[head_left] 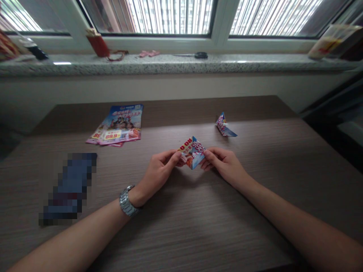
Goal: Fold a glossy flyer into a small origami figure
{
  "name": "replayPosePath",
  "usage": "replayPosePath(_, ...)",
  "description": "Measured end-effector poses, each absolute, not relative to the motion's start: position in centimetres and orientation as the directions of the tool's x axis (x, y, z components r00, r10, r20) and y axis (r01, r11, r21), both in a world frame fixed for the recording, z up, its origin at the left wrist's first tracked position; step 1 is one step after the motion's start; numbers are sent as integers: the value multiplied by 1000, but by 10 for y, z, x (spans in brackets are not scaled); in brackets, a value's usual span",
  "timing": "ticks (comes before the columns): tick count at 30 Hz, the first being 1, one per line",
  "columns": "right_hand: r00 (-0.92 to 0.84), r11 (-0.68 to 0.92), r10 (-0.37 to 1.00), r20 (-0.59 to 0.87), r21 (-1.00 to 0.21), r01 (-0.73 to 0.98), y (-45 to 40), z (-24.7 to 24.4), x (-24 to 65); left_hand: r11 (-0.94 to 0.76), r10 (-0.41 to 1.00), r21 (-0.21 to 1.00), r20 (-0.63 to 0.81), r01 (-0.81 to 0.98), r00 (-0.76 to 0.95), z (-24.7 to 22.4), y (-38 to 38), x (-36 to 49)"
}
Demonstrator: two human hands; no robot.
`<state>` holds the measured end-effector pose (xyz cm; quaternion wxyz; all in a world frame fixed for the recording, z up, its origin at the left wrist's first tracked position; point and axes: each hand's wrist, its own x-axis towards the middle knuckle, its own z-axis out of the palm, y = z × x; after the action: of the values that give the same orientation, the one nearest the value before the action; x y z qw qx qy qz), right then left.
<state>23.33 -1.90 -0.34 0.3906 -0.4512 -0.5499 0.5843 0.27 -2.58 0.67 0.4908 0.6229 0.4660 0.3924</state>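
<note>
Between my two hands is a small folded paper square (pixel 193 152), made from a colourful printed flyer and turned with a corner toward the window. My left hand (pixel 163 166), with a metal watch on its wrist, pinches the left corner between thumb and fingers. At the opposite corner, my right hand (pixel 222 162) pinches the paper the same way. Triangular creased panels show on its upper face; its underside is hidden. Farther back and to the right, a second folded paper piece (pixel 224 126) rests on the table, with pointed flaps sticking out.
Printed flyers (pixel 120 124) lie stacked at the back left of the brown table (pixel 176 226). A pixelated dark flat object (pixel 69 189) is at the left. On the stone windowsill (pixel 159 67) sit scissors (pixel 195 55), a red container (pixel 98 43) and pink scraps (pixel 149 53).
</note>
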Motion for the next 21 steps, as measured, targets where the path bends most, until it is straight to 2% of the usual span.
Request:
replayPosePath(13,-321,-133,937,-140,-990,43,-21,-4,232,-105,956,976,45,191,291,4,-25,1)
replayPosePath(21,-370,-70,923,-107,-991,112,-26,-6,230,-128,939,971,54,202,339,5,-28,3)
